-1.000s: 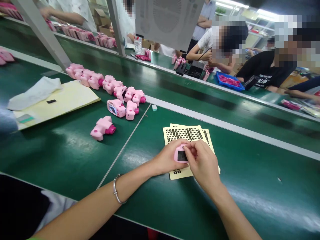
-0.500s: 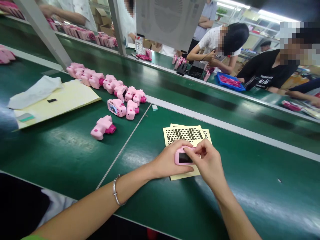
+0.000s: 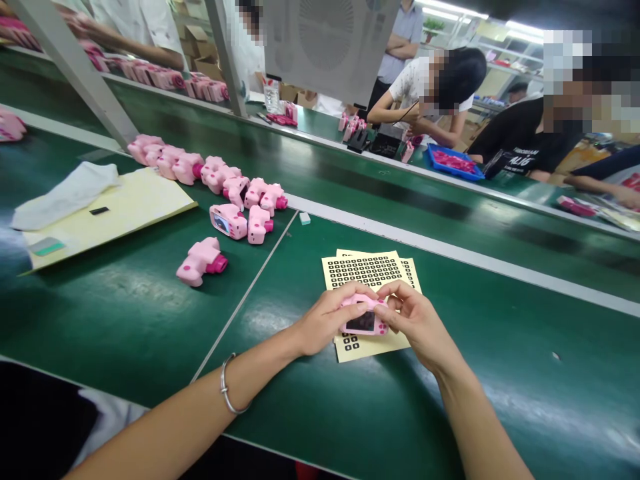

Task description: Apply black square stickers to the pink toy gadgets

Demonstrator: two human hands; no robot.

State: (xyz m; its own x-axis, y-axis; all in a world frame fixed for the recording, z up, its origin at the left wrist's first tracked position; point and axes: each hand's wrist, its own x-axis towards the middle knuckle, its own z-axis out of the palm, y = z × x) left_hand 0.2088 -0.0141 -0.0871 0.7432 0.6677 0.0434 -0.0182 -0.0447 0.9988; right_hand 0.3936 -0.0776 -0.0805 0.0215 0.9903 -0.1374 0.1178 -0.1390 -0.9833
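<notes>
Between my two hands is a pink toy camera (image 3: 381, 327), its dark screen and magenta buttons facing me. My left hand (image 3: 320, 323) is closed round its left side, with the thumb lying along the top of the screen. At the upper right corner, my right hand (image 3: 413, 320) pinches the camera between thumb and fingers; whether something small is also in that pinch is hidden. Cream sticker sheets (image 3: 350, 352) printed with rows of black squares lie directly beneath, on the green bench (image 3: 280, 400).
Several pink cameras (image 3: 200, 260) stand to the left, most in a row along the pale strip. A yellow sheet (image 3: 145, 200) carries a white cloth (image 3: 65, 193). A small pale block (image 3: 305, 218) sits by the seam. Across the bench, co-workers sit near a blue tray (image 3: 455, 162).
My left thumb has moved from below the camera up onto its screen side. My right hand has shifted off the screen to the corner, uncovering the magenta buttons.
</notes>
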